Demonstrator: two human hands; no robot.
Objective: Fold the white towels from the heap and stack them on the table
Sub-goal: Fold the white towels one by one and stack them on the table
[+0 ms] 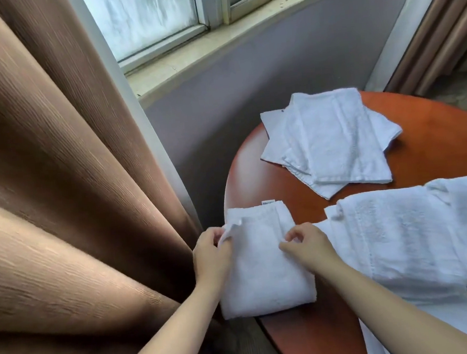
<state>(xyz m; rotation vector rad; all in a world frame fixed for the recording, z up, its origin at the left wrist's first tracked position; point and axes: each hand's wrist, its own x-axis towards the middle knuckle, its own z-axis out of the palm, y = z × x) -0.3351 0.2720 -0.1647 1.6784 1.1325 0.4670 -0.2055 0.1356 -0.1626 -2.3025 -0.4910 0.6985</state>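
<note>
Presently, small towel [259, 262] lay at counter [428, 141] near-left edge, overhanging rim, likely kept close for easy reach. Left hand [211, 257] pinched raised corner at towel's left side; right hand [307, 245] pinched right edge, fingers curled, so both ends could fold over together. Folded stack [328, 142] sat at far side, loosely fanned, well apart, probably to leave working room. Heap [420, 238] lay just right of towel, near right hand. Curtain [54, 165] hung beside left arm.
</note>
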